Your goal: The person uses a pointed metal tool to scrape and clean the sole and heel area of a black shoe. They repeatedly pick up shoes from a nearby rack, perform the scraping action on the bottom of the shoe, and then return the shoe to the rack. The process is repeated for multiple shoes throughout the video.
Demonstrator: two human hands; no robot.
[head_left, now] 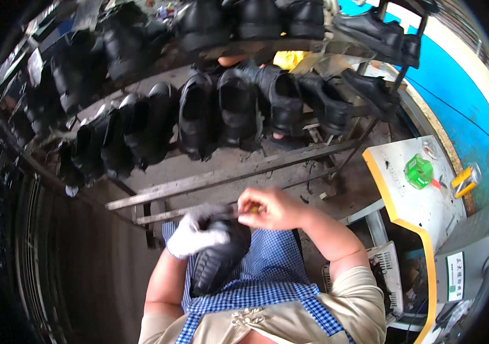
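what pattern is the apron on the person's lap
Blue-and-white checked cloth apron, seen best in the head view, under the black shoe.

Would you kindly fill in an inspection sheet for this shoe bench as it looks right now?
Surface: blue checked apron over the lap serves as the work surface.
Job's things: black shoe lies sole-up on the lap; a small tool at the right fingers, kind unclear.
Clutter: green container and yellow items on the white side table.
Hands: left hand, in a white glove, grips the shoe; right hand, bare, is pinched at the shoe's edge.
Cables: nothing seen.
Surroundings: metal rack with rows of black shoes; blue wall at right.
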